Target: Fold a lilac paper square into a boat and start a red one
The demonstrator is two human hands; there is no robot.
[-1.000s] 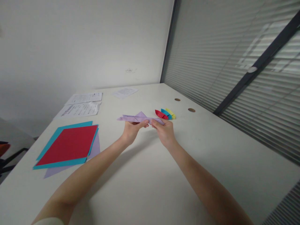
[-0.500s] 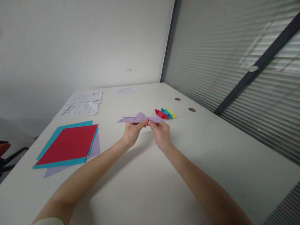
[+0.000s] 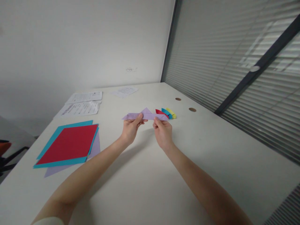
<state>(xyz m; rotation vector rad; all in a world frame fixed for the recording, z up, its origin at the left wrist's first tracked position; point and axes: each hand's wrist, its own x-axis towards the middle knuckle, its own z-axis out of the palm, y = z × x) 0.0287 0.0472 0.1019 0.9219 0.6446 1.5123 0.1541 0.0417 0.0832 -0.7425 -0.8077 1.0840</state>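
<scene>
Grip of left hand [image 3: 129,130] and right hand [image 3: 163,134] pinching folded lilac paper [image 3: 149,116], 3 small folded pieces [image 3: 167,112] beyond.

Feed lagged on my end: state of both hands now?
Left hand: closed, holding the folded lilac paper.
Right hand: closed, pinching the same paper.

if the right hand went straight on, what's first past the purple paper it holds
Probably the red folded piece, showing just beyond the purple paper roughly in line with the right hand. Depth is unclear, and the hand looks raised, so it might pass above.
</scene>
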